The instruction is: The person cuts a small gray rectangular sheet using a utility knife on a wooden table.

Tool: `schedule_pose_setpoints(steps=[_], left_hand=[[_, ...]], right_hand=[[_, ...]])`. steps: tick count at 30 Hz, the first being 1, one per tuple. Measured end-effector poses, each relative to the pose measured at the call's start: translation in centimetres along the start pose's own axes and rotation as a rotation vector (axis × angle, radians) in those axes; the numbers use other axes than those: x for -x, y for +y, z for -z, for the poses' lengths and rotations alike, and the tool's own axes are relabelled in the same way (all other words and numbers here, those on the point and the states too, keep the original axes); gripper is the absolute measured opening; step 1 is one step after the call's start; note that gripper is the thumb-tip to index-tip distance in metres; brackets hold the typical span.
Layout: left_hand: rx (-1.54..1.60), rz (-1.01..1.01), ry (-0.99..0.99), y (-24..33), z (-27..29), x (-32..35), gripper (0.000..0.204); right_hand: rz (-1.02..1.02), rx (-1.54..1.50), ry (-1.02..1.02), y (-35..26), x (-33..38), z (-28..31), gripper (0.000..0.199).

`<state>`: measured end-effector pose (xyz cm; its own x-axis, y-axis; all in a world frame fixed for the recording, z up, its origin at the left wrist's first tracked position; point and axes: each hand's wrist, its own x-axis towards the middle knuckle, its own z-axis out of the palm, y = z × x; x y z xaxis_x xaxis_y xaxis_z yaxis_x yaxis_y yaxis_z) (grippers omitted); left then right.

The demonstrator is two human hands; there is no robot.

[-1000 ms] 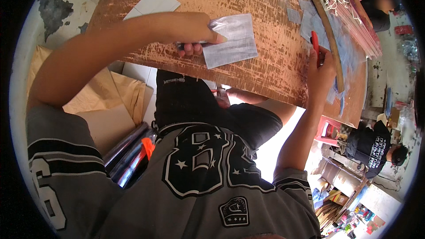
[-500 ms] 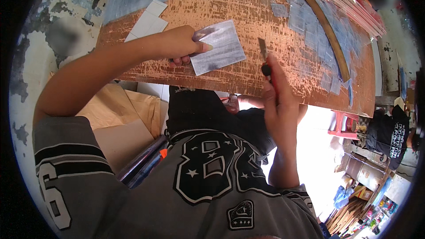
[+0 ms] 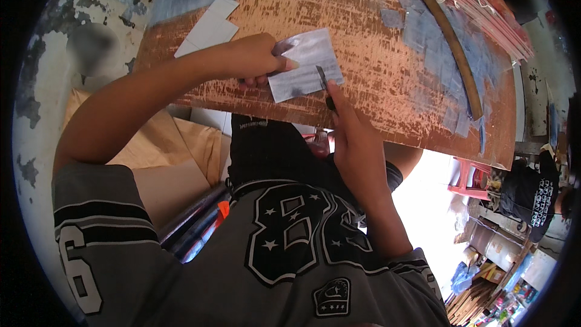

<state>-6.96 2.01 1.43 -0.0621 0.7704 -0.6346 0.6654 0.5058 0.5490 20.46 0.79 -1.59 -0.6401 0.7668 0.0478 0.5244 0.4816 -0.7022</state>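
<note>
Since the earlier frame, the right hand has travelled from the far right edge of the surface to the sheet, and the blade now meets it. Left to right: white paper offcuts lie at the left rear of the worn orange-brown surface. Left hand rests flat-fingered on the left end of a silvery rectangular sheet, pressing it down near the front edge of the surface. Right hand is closed around a small knife, forefinger extended along the handle, blade tip touching the right portion of the sheet. Further right, small blue-grey cut pieces are scattered, a long curved dark strip crosses them, and a bundle of thin sticks lies at the far edge. Progress, as judged: a cut on the sheet appears to be just starting; no separated part of this sheet is visible, so the cut itself remains to be made.
</note>
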Motion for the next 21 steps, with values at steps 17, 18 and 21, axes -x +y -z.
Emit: schedule_pose_setpoints(steps=[17, 18, 21], left_hand=[[0.077, -0.102, -0.023, -0.8, 0.1, -0.1, 0.049], [0.062, -0.093, -0.002, -0.6, 0.1, -0.1, 0.048], [0.032, -0.064, 0.019, -0.3, 0.0, 0.3, 0.047]], right_hand=[[-0.034, 0.081, -0.037, -0.8, -0.6, -0.5, 0.06], [-0.041, 0.092, -0.044, -1.1, -0.5, -0.4, 0.059], [-0.028, 0.065, -0.021, -1.0, -0.5, -0.6, 0.058]])
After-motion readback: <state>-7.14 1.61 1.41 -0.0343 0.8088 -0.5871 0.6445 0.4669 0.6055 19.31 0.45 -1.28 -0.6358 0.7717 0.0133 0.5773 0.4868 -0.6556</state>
